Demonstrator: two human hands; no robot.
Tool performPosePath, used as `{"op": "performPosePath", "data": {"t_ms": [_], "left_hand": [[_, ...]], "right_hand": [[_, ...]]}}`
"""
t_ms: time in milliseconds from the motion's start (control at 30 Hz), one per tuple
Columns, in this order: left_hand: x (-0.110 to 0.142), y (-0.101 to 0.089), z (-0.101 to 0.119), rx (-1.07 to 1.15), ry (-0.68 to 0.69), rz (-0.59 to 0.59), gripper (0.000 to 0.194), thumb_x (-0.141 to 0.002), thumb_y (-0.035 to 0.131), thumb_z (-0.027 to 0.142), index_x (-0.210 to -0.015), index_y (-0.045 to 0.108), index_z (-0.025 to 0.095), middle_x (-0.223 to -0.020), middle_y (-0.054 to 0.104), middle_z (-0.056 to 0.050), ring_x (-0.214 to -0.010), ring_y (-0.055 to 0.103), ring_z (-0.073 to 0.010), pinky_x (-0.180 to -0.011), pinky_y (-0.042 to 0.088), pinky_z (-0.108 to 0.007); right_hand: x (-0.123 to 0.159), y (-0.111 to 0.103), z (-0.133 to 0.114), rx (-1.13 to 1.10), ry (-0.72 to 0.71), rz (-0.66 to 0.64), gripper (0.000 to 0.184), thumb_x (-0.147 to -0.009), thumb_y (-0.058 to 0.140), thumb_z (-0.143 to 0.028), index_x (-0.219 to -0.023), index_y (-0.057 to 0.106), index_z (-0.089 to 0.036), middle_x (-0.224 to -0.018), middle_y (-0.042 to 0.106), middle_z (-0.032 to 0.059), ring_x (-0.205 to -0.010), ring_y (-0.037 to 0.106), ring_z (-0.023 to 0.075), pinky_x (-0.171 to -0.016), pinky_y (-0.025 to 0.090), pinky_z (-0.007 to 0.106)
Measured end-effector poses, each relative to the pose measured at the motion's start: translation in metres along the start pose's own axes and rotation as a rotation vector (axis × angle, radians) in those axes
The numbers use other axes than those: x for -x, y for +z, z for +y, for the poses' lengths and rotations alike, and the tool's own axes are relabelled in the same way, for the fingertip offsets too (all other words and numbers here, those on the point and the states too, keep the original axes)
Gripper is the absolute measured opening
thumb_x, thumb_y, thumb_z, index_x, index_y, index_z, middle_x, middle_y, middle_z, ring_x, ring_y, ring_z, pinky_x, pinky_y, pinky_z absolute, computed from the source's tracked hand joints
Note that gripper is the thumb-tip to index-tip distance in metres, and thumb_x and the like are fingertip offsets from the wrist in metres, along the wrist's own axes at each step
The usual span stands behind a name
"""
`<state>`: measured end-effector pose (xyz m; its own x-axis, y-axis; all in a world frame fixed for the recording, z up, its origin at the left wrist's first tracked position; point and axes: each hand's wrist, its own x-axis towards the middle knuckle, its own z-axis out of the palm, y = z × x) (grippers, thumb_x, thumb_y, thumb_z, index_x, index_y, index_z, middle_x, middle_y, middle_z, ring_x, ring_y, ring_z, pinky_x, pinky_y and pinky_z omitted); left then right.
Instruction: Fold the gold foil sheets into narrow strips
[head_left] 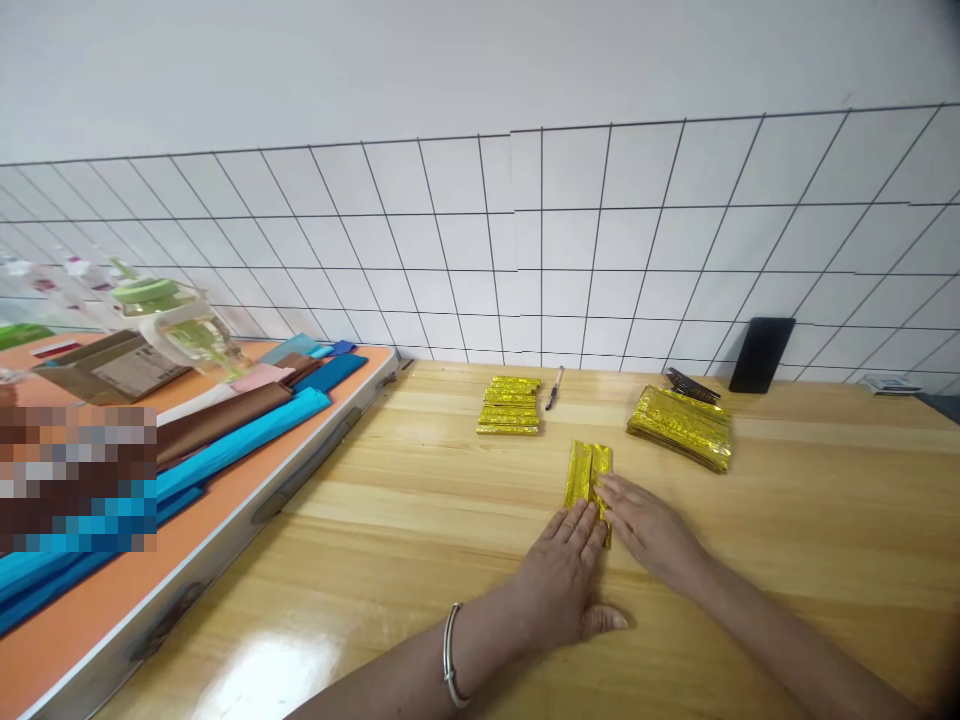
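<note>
A sheet of shiny gold foil paper point(579, 470) lies on the wooden table, with a crease or folded edge running lengthwise down its middle. My left hand point(562, 570) rests flat on its near part, fingers stretched forward and thumb out to the right. My right hand point(645, 525) lies along the paper's right side, fingers extended with the tips on the foil. Both hands cover the sheet's near end. Beyond and to the right sits a thick stack of gold foil paper point(679, 430). Several folded gold strips point(510, 405) lie in an overlapping row at the back left.
A pen point(555, 388) lies beside the folded strips. Behind the stack are a dark clip-like object point(691, 386) and a black phone point(762, 355) leaning on the tiled wall. On the orange table point(247, 480) at left are rolled coloured papers, a cardboard box point(112, 368) and a green-lidded bottle point(172, 315).
</note>
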<state>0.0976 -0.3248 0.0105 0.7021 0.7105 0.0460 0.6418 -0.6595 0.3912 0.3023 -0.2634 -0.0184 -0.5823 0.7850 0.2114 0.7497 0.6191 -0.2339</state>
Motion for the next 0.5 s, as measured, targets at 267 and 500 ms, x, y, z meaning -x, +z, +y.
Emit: {"op": "performPosePath", "data": {"t_ms": [267,500], "left_hand": [[-0.005,-0.015,-0.02,0.25,0.099,0.08,0.051,-0.091,0.039,0.038,-0.135,0.034,0.014,-0.14,0.039,-0.011,-0.131,0.031,-0.0202,-0.11,0.024,-0.036],[-0.007,-0.019,-0.049,0.435,0.094,0.15,0.027,-0.092,0.034,0.019,-0.108,0.055,0.017,-0.116,0.059,-0.006,-0.108,0.053,-0.0142,-0.095,0.042,-0.028]], "right_hand": [[0.018,0.008,-0.014,0.034,-0.019,-0.109,0.057,-0.092,0.031,-0.043,-0.141,0.027,-0.015,-0.145,0.027,0.0101,-0.134,0.023,0.0227,-0.109,0.025,0.044],[0.02,-0.001,-0.014,0.006,-0.045,-0.159,0.06,-0.091,0.032,-0.046,-0.143,0.022,-0.017,-0.147,0.023,0.009,-0.135,0.019,0.0232,-0.111,0.02,0.044]]}}
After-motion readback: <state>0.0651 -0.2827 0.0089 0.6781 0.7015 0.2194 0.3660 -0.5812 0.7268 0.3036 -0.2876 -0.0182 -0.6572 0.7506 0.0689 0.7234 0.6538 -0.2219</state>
